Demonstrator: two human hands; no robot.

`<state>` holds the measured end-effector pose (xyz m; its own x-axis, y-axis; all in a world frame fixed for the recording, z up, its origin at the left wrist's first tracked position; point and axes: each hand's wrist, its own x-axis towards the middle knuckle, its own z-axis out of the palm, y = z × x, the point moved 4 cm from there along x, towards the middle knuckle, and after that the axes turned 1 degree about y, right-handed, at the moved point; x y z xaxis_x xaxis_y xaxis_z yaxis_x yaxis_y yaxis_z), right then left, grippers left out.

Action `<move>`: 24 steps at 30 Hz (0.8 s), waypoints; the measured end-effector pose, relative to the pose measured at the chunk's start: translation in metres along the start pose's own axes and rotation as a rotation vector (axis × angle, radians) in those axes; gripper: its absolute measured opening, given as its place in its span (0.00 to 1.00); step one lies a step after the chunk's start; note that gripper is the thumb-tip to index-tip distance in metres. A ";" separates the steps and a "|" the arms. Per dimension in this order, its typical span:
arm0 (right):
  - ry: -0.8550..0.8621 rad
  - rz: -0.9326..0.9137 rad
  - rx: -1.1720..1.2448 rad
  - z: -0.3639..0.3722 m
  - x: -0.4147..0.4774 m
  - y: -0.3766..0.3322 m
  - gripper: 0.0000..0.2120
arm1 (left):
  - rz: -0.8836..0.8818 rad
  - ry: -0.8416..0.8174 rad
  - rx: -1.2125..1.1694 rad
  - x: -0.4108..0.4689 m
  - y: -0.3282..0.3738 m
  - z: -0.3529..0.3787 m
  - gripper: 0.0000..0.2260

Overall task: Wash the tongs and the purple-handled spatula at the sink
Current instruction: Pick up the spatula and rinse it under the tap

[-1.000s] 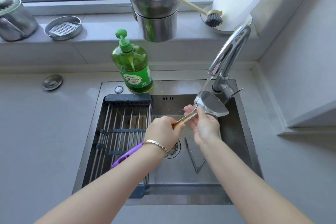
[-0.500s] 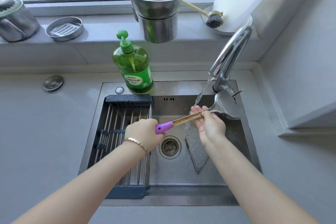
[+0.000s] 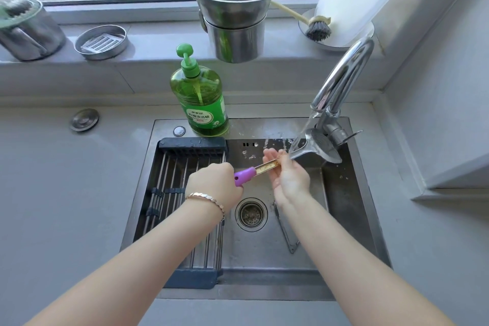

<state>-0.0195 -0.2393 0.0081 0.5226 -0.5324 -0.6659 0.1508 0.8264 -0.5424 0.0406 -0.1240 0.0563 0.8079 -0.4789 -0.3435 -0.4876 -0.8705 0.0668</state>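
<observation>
Sink (image 3: 352, 193): tongs (image 3: 287, 235) are left on the basin floor, right of the drain, untouched. Spatula (image 3: 312, 147) is now pushed further out vs. 1 s ago; more purple handle is exposed and the blade is set right under the tap stream, so rinsing is judged underway. Left hand (image 3: 214, 185) is closed round the handle end; right hand (image 3: 289, 178) is loosely wrapped on the gold shaft.

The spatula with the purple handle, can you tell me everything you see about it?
The spatula has a shiny metal blade, a brassy shaft and a purple grip. It slants up to the right over the sink. The left hand grips the purple end, the right hand wraps the shaft, and water from the faucet hits the blade.
</observation>
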 end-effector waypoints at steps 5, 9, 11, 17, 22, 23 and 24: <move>-0.110 0.091 -0.176 0.003 -0.014 0.019 0.08 | -0.002 -0.001 0.027 -0.001 -0.002 0.003 0.09; 0.021 0.094 -0.058 -0.009 0.007 -0.001 0.05 | -0.002 -0.023 0.072 -0.002 -0.007 0.004 0.09; 0.039 0.091 -0.045 -0.011 0.005 0.003 0.06 | 0.009 -0.043 0.109 -0.004 -0.006 0.003 0.09; -0.061 0.294 -0.315 -0.035 0.003 0.022 0.06 | 0.082 -0.088 0.311 0.001 0.008 -0.014 0.10; -0.024 0.376 -0.160 -0.035 0.006 0.018 0.09 | 0.207 -0.059 0.440 0.011 0.044 -0.022 0.11; -0.029 0.378 -0.131 -0.031 0.006 0.016 0.10 | 0.210 -0.059 0.428 0.014 0.050 -0.024 0.12; -0.043 0.384 -0.121 -0.027 0.006 0.016 0.09 | 0.212 -0.058 0.417 0.017 0.055 -0.026 0.12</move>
<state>-0.0367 -0.2340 -0.0180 0.5564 -0.1788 -0.8115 -0.1605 0.9351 -0.3161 0.0356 -0.1830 0.0787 0.6623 -0.6233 -0.4158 -0.7406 -0.6286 -0.2373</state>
